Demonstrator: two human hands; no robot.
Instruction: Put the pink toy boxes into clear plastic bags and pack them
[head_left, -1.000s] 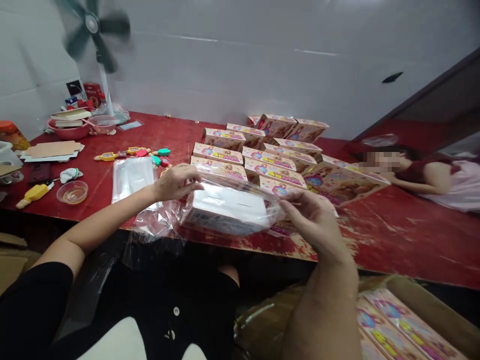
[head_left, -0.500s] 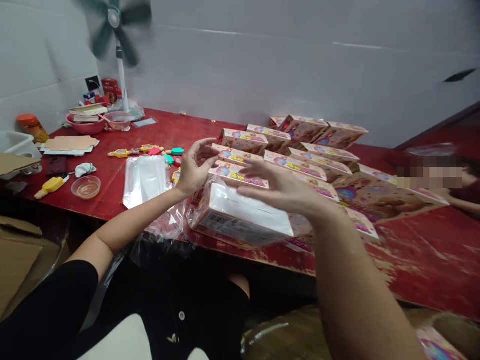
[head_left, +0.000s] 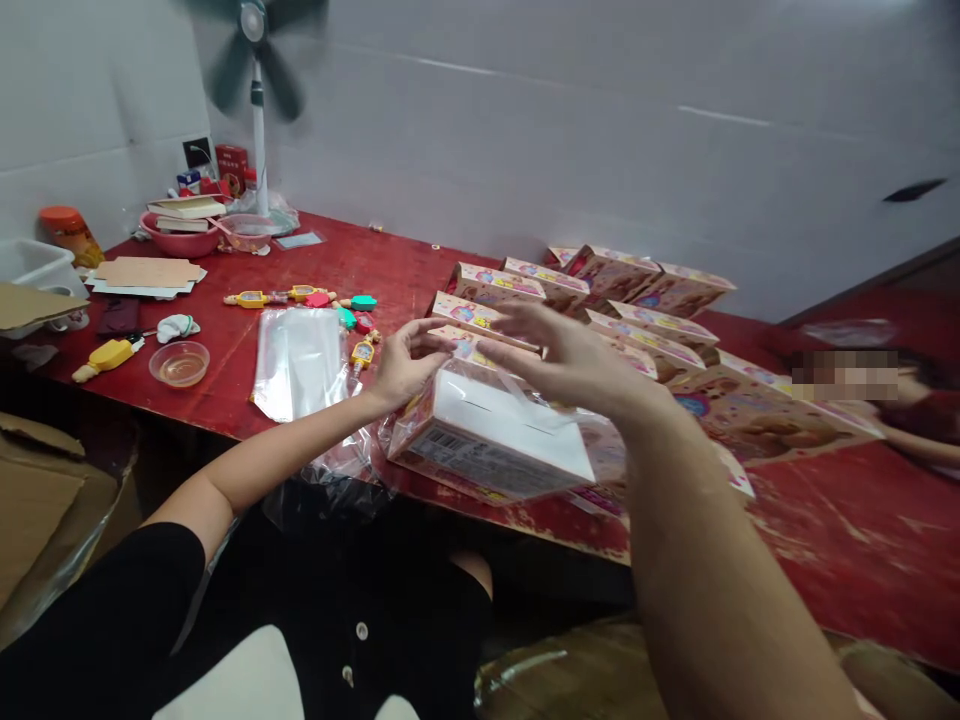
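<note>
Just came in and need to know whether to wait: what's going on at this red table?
A person sits at the red table with a box in a clear plastic bag at its near edge. The left hand touches the bag's far left end; the right hand is open just above it. More pink boxes stand behind, flat bags beside.

White-topped box (head_left: 495, 440) inside a clear plastic bag (head_left: 600, 450), lying tilted at the near table edge, barcode side facing near.
</note>
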